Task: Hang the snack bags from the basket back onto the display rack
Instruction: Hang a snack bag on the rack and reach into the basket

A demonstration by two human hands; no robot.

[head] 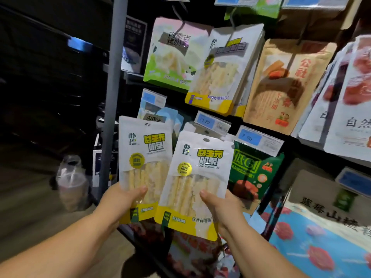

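Lidded plastic cup point(72, 183) with a straw, low at 8 o'clock of the frame, just left of the grey rack post point(112, 93).

Left hand point(124, 199), 7 o'clock from centre: thumb laid across the front of the left snack bag point(144, 163), fingers behind it, pinching its lower left part. The bag is upright, white with a yellow foot, held in front of the rack and on no hook.

Right snack bag point(196, 181), same print, at 3 o'clock of the first, its left edge overlapping it. The hang hole at its top has no hook through it. Right hand point(218, 205) grips its lower right edge, thumb on the front, fingers hidden behind.

At 12 o'clock of the held pair, matching bags point(220, 71) hang from a rack hook, with a blue price tag point(212, 123) between them and the pair.

Green bag point(255, 173) hangs at 3 o'clock of the right snack bag. Brown bag point(285, 85) hangs at 1 o'clock.
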